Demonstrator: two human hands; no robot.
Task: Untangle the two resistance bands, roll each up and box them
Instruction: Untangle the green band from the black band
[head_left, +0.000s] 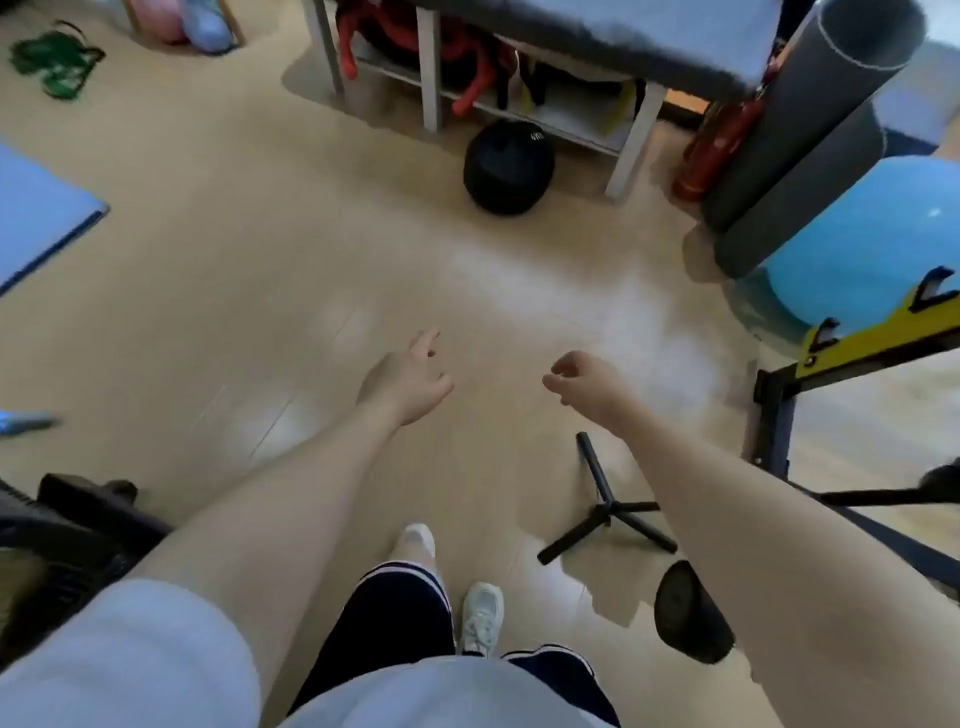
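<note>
Both arms are stretched forward over the wooden floor (249, 270), and nothing is held in either hand. The left hand (408, 382) is seen with fingers loosely spread and relaxed; the right hand (584, 382) has its fingers loosely curled around nothing, so both are judged released.

No resistance bands can be identified with certainty. A green tangle (54, 62) lies on the floor at about ten o'clock, well apart from the hands, and may be one of them, though blur prevents this from being settled. Red looped items (467, 67) are hung under the grey bench (597, 31) at twelve o'clock and could equally be bands. No box can be made out.

The step in hand is judged to be the very start: the bands have not yet been fetched, and no untangling, rolling or boxing has been done.

For the next move, the bands must first be located and approached. If the green tangle is the target, a turn toward ten o'clock and several steps are called for. The black ball (506, 166) at twelve o'clock and the tripod (605, 512) at four o'clock, just beside the right forearm, would have to be avoided underfoot.
</note>
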